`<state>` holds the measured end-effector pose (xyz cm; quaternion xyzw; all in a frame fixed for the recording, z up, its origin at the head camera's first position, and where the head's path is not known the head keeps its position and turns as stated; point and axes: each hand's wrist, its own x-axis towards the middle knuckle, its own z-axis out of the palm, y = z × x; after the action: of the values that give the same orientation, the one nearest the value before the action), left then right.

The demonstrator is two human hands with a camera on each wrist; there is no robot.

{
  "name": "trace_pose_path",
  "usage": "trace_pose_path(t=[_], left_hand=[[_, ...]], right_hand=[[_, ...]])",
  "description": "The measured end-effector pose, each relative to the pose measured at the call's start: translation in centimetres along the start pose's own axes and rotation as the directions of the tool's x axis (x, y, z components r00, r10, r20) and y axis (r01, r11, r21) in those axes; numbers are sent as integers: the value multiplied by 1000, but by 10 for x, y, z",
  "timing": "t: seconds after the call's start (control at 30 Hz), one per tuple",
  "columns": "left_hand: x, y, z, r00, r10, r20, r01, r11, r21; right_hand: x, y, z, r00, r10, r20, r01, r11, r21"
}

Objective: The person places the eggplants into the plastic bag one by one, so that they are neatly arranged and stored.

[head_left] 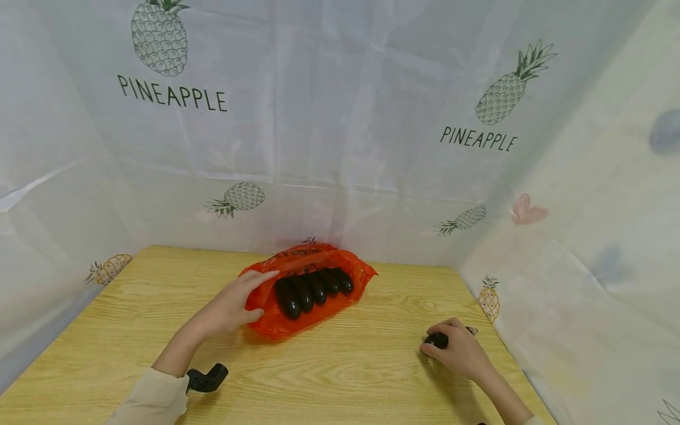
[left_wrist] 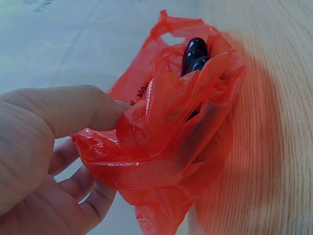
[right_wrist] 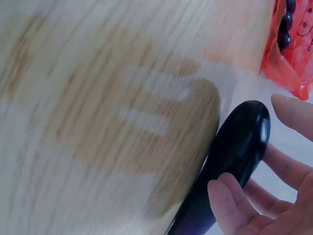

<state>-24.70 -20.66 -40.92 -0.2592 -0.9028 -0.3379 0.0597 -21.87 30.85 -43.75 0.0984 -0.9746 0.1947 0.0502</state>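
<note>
A red plastic bag [head_left: 276,328] lies mouth open toward the back of the table, with several dark, glossy eggplants [head_left: 317,287] side by side in it. My left hand [head_left: 229,304] holds the bag's left side, with the crumpled film between thumb and fingers in the left wrist view. On the right of the table, my right hand [head_left: 461,352] grips another long eggplant [right_wrist: 239,142]. Thumb and fingers are on opposite sides of it, and its rounded end sticks out past them. In the head view the hand covers most of this eggplant.
The wood-grain table [head_left: 329,378] carries all of this. White pineapple-print sheeting [head_left: 340,147] hangs behind it and along both sides. A black bracket [head_left: 208,378] juts out from my left wrist over the table.
</note>
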Motion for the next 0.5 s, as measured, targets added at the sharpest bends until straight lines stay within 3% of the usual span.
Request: trace_pose_path(t=[0.3,0.5], left_hand=[[-1,3,-2,1000,3,-4,-3,1000,0],[0,1,-2,1000,7,-3,-7,1000,3]], right_hand=[[3,7,3,998,-57,-23,58,998,7],[5,11,2,994,-106,3,106,993,44]])
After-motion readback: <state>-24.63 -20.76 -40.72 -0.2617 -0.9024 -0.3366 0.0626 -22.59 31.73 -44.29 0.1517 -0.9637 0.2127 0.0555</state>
